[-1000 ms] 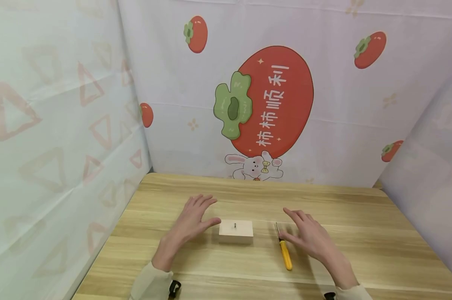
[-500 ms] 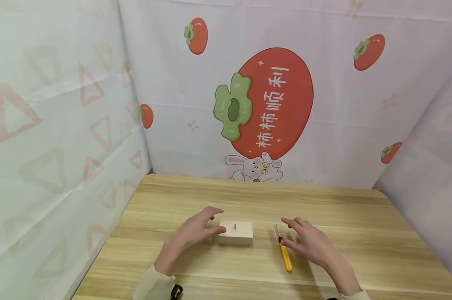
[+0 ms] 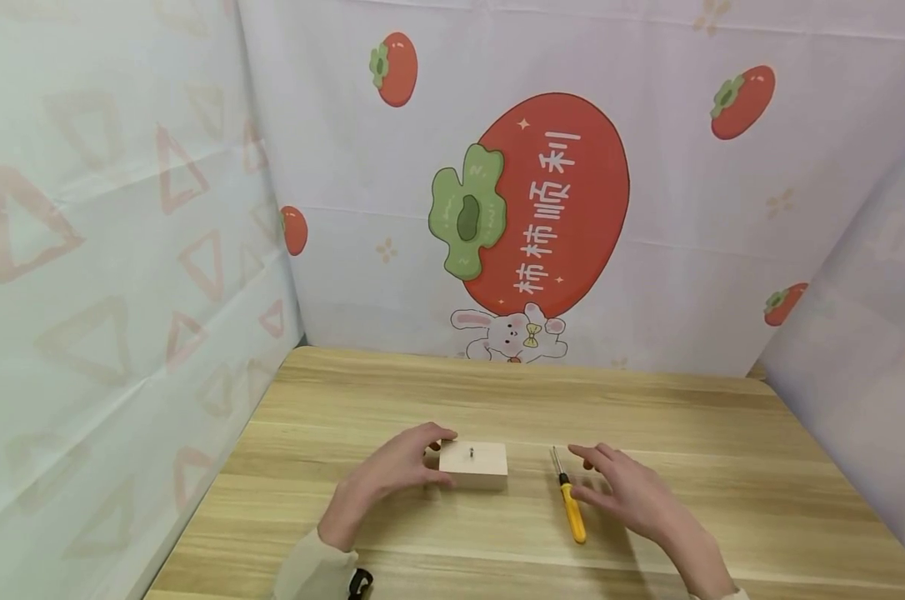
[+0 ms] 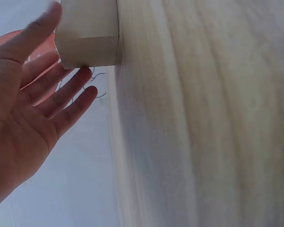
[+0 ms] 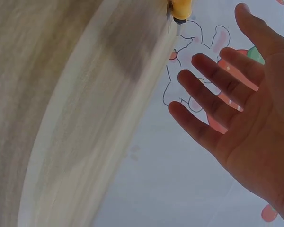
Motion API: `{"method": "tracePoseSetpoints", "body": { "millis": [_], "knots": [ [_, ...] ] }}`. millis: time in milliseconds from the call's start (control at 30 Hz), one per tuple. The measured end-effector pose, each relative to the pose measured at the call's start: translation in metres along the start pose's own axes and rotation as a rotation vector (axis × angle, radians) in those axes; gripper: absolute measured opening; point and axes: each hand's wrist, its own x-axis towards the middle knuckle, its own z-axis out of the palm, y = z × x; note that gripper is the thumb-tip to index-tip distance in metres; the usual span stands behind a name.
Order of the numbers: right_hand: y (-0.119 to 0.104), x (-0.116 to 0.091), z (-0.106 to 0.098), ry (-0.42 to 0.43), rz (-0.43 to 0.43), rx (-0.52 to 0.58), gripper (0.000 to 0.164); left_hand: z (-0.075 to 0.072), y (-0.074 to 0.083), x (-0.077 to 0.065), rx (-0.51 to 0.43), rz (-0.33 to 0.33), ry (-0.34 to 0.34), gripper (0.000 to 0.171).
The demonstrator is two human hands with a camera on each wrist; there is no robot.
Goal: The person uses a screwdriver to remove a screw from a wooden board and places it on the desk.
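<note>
A pale wooden block [image 3: 490, 458] lies on the table with a small metal screw [image 3: 471, 452] standing up from its top. My left hand [image 3: 388, 467] is at the block's left end, index fingertip by the back corner and thumb by the front one. In the left wrist view the left hand's fingers [image 4: 68, 92] are fairly straight beside the end face. A screwdriver [image 3: 572, 512] with a yellow handle lies right of the block, tip pointing away. My right hand [image 3: 636, 496] hovers just right of it, holding nothing, its fingers [image 5: 203, 99] spread in the right wrist view.
The wood-grain table [image 3: 332, 383] meets a white back curtain [image 3: 347, 275] printed with red persimmons and a rabbit. Another printed curtain [image 3: 122, 333] runs along the left side, and a pale one [image 3: 872, 333] stands at the right.
My left hand has lowered towards the block and moved right, its thumb and index finger now at the block's corners. The right hand has lowered slightly beside the screwdriver. Block and screwdriver stay put.
</note>
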Motion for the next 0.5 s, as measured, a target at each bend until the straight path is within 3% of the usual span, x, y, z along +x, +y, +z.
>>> {"method": "tracePoseSetpoints", "body": {
  "millis": [200, 500],
  "knots": [
    [0.0023, -0.0028, 0.0042, -0.057, 0.01, 0.028, 0.058, 0.0023, -0.0018, 0.002, 0.025, -0.017, -0.008, 0.06],
    [0.0033, -0.008, 0.0028, -0.109, -0.036, 0.066, 0.057, 0.0034, 0.0029, 0.0047, -0.028, -0.067, 0.004, 0.057]
  ]
}}
